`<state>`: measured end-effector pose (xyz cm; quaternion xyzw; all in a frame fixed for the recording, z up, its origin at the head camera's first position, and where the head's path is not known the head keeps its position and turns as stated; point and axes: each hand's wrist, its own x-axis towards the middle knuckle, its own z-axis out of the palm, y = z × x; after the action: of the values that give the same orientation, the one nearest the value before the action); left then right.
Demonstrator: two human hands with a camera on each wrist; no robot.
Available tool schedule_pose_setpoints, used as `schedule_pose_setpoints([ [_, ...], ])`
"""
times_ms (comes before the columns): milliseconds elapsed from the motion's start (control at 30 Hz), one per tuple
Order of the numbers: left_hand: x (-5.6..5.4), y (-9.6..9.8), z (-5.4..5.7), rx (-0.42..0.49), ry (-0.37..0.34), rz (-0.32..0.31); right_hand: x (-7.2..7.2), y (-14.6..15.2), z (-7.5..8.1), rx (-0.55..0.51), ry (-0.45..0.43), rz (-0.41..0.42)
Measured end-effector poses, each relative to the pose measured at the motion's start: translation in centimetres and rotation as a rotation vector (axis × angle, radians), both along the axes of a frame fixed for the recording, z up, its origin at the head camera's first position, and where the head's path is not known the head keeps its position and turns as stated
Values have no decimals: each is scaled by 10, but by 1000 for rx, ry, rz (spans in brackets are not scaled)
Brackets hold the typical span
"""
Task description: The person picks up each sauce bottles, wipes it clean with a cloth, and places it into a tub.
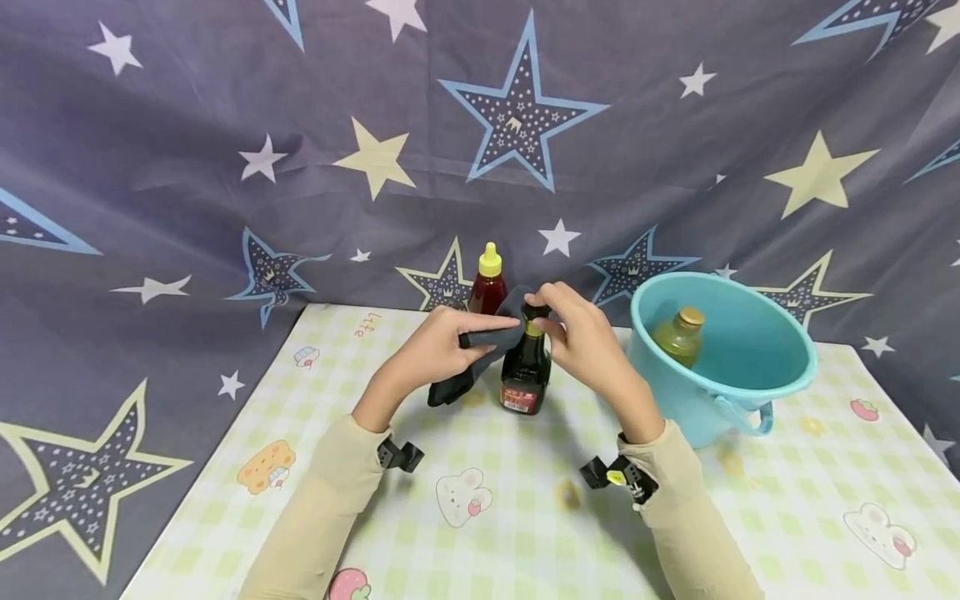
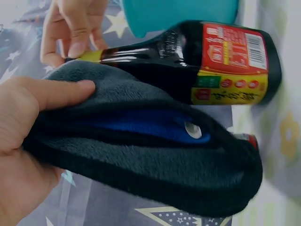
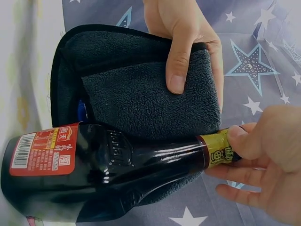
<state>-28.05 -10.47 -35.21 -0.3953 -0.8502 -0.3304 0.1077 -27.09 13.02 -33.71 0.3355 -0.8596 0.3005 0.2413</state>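
My left hand (image 1: 441,340) pinches a folded dark grey plush cloth (image 2: 136,162) with black edging, thumb on one face and fingers behind. Blue lining and a small pale oval spot show inside its fold in the left wrist view. Beside the cloth stands a dark glass sauce bottle (image 1: 525,371) with a red and yellow label (image 2: 235,52) and a yellow neck band (image 3: 217,148). My right hand (image 1: 583,335) grips that bottle by its black cap and upper neck, between thumb and fingers. The cloth lies against the bottle's neck and shoulder, partly behind it in the right wrist view.
Behind the cloth stands a dark red squeeze bottle (image 1: 489,283) with a yellow nozzle top. To the right, a light blue bucket (image 1: 675,408) holds a yellowish bottle (image 1: 678,337) with a cork-coloured cap. A star-patterned curtain (image 1: 300,100) hangs at the table's (image 1: 300,400) back edge.
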Motion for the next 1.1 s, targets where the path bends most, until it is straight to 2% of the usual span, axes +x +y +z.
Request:
schedule_pose_setpoints([
  [333, 11, 10, -4, -156, 158, 106, 2, 0, -2, 8, 0, -13],
  [633, 8, 16, -12, -269, 285, 143, 1, 0, -1, -2, 25, -2],
  [867, 2, 15, -18, -326, 204, 155, -1, -3, 1, 10, 14, -2],
  [1100, -2, 16, -24, -376, 136, 139, 1, -2, 1, 26, -1, -27],
])
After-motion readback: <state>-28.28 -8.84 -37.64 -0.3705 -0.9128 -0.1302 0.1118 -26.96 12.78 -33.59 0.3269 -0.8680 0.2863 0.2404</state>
